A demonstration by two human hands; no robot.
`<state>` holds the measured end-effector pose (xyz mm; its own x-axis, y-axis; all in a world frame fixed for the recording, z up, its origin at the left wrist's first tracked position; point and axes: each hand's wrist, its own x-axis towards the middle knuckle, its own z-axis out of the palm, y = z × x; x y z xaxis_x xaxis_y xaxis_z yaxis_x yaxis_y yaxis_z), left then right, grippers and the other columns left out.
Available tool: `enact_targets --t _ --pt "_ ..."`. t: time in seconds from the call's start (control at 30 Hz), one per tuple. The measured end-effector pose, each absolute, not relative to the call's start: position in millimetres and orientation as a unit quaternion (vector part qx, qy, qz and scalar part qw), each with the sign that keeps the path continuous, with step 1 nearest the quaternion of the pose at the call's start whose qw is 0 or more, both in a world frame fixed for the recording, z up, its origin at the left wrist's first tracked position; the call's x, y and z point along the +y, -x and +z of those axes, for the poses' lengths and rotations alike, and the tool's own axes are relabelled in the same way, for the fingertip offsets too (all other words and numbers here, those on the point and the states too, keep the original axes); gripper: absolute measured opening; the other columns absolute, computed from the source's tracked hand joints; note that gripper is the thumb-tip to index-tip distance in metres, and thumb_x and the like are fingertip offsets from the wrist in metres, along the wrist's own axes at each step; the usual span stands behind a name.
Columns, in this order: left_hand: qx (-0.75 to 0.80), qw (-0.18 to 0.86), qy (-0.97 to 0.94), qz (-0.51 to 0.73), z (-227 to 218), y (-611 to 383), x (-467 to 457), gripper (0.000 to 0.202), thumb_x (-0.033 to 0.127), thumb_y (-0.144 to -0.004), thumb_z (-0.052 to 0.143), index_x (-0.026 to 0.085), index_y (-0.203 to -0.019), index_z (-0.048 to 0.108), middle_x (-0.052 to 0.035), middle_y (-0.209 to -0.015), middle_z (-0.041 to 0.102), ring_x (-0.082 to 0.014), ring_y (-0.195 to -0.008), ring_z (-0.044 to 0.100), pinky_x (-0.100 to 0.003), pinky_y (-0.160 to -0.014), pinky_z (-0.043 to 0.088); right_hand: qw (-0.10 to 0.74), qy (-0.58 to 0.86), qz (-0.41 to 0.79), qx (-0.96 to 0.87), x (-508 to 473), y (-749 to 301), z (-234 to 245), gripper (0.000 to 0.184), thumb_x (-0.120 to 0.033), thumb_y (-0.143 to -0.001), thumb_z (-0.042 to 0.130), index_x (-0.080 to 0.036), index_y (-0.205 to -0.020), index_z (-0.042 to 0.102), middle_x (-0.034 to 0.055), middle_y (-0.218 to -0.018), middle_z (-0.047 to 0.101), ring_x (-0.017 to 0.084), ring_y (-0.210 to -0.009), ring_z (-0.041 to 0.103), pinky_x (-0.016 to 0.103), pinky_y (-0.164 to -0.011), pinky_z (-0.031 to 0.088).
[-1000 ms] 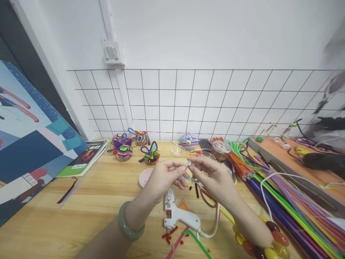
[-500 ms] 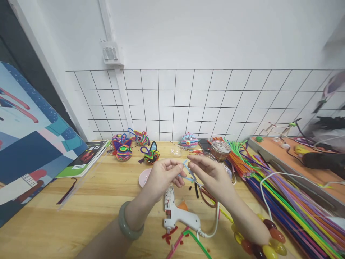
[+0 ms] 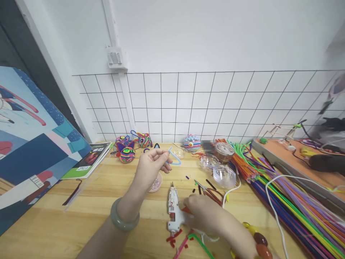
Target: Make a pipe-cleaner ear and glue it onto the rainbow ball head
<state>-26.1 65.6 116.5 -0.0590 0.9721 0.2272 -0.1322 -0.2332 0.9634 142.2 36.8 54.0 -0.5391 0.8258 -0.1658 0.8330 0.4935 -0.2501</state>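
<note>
Raised over the table's middle, my left hand (image 3: 152, 163) pinches a light blue pipe cleaner (image 3: 177, 161) bent into an angular loop. My right hand (image 3: 206, 210) is lower down, its fingers curled over the handle of a white hot glue gun (image 3: 174, 205). The gun lies on the table with its nozzle pointing away from me; the hand covers most of its grip. Scissors (image 3: 212, 194) with brown handles lie just beyond my right hand. A small pink dish (image 3: 161, 180) is partly hidden behind my left wrist.
Colourful yarn-wrapped ornaments (image 3: 127, 153) and a striped one (image 3: 192, 142) stand along the wall. Clear plastic half-shells (image 3: 224, 176) and a round tin (image 3: 224, 151) are at right, beside many pipe cleaners (image 3: 293, 212). A white cord (image 3: 275, 212) crosses them. Red scraps (image 3: 172, 240) lie near the gun.
My right hand has left the blue pipe cleaner and come down onto the glue gun's handle. My left hand keeps the pipe cleaner and has shifted slightly left and up.
</note>
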Motion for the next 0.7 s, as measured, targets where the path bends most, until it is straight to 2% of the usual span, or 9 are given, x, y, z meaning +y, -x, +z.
enact_targets --t 0.13,0.33,0.5,0.6,0.7 --pt "0.422 0.444 -0.518 0.597 116.4 27.3 65.8 0.016 0.027 -0.073 0.063 0.012 -0.073 0.060 -0.0006 -0.059 0.062 -0.0089 -0.046 0.056 -0.019 -0.043 0.046 0.055 -0.485 -0.130 0.863 26.7 -128.0 42.2 0.027 -0.008 -0.066 0.060 -0.008 -0.092 0.067 0.0196 -0.090 0.068 0.031 -0.079 0.065 0.032 -0.063 0.045" --pt "0.426 0.446 -0.530 0.582 115.7 23.9 66.9 0.016 0.028 -0.074 0.063 0.012 -0.074 0.059 -0.0017 -0.062 0.063 -0.0087 -0.045 0.056 -0.018 -0.040 0.042 0.039 -0.528 -0.093 0.843 15.9 -128.4 23.7 0.037 -0.005 -0.064 0.053 -0.011 -0.100 0.062 0.0178 -0.096 0.065 0.032 -0.089 0.061 0.036 -0.072 0.044" --pt "0.431 0.450 -0.528 0.577 112.8 25.6 70.2 0.017 0.028 -0.073 0.063 0.011 -0.074 0.060 -0.0021 -0.062 0.063 -0.0082 -0.045 0.055 -0.018 -0.040 0.042 -0.108 -0.570 -0.161 0.799 16.5 -153.0 13.2 0.034 -0.004 -0.067 0.048 -0.017 -0.097 0.057 0.0097 -0.091 0.065 0.025 -0.085 0.061 0.030 -0.071 0.042" --pt "0.424 0.466 -0.528 0.569 109.4 27.5 73.9 0.018 0.029 -0.072 0.064 0.011 -0.074 0.060 -0.0025 -0.063 0.063 -0.0084 -0.045 0.055 -0.018 -0.041 0.044 -0.220 -0.554 -0.248 0.764 25.5 -172.7 12.7 0.020 -0.018 -0.078 0.047 -0.019 -0.097 0.054 0.0059 -0.089 0.064 0.023 -0.082 0.060 0.030 -0.069 0.043" --pt "0.423 0.486 -0.524 0.557 105.5 27.0 76.8 0.020 0.030 -0.071 0.066 0.011 -0.076 0.061 -0.0034 -0.064 0.064 -0.0091 -0.047 0.057 -0.019 -0.043 0.046 -0.355 -0.524 -0.304 0.712 34.0 -187.9 16.3 0.022 -0.035 -0.086 0.043 -0.018 -0.098 0.052 0.0059 -0.089 0.062 0.021 -0.080 0.058 0.031 -0.070 0.046"
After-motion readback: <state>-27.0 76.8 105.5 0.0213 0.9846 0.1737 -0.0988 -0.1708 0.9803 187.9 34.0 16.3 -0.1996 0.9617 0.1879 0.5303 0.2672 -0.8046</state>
